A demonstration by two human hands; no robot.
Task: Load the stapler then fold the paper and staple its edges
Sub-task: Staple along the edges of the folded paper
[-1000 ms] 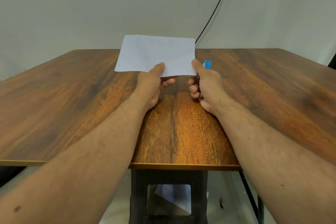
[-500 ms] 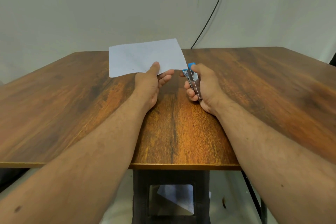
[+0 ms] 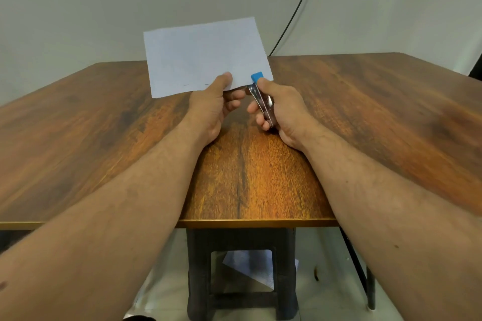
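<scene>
Lifted higher now, the folded paper (image 3: pixel 206 57) is pinched by the left hand (image 3: pixel 212 104) while the right hand (image 3: pixel 280 109) grips the stapler (image 3: pixel 260 96) at its corner, above the wooden table (image 3: pixel 78 138).

A bare staged workspace, studio-like; a plain pale backdrop (image 3: pixel 104 8) hangs behind a wooden table (image 3: pixel 365 112); a black cable (image 3: pixel 294 18) trails down it; a dark stool (image 3: pixel 242 268) sits underneath.

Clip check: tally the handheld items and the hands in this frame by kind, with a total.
Folded paper: 1, pinched by the left hand
Stapler: 1, gripped by the right hand
Hands: 2
Total: 4
</scene>
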